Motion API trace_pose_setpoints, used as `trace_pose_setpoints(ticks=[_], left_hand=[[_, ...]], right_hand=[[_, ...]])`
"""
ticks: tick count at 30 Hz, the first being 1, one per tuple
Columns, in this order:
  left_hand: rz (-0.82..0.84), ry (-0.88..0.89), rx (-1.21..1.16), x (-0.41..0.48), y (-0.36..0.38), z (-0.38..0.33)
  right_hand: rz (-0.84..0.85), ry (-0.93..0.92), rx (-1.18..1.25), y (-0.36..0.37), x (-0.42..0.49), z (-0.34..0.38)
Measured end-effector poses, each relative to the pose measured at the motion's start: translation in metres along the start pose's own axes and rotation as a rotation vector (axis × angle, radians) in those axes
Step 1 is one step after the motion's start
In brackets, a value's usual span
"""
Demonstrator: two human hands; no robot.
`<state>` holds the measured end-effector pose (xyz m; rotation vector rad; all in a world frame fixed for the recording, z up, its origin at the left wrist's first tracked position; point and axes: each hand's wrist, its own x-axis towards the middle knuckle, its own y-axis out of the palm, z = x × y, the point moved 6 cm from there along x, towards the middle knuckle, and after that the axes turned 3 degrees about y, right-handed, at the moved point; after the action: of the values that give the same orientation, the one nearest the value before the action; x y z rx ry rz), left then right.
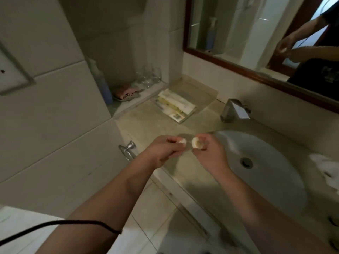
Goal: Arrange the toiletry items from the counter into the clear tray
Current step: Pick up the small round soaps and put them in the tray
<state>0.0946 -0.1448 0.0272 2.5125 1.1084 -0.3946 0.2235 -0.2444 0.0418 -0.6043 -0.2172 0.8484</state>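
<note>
Pinching small white item each: left hand [165,153], right hand [211,154]; over counter edge [165,173].

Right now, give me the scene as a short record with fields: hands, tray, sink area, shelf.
left hand: closed on a small white item, above the counter edge
right hand: closed on a second small pale item
tray: clear, on the counter behind the hands, flat packets at its left end
sink: right of the hands, tap behind it
shelf: glasses, pink cloth, bottle
</note>
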Motion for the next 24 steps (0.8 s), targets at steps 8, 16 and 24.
trace_pose_setpoints(ticks=[8, 16, 24], left_hand=[[-0.330, 0.225, 0.510, 0.062, -0.047, -0.037], [-0.420, 0.217, 0.848, 0.142, -0.043, -0.059], [-0.415, 0.178, 1.093, 0.214, -0.044, -0.052]], right_hand=[[0.051, 0.035, -0.035, 0.029, 0.088, 0.001], [0.127, -0.006, -0.181, 0.040, 0.192, 0.003], [0.295, -0.029, -0.393, 0.067, 0.259, -0.001]])
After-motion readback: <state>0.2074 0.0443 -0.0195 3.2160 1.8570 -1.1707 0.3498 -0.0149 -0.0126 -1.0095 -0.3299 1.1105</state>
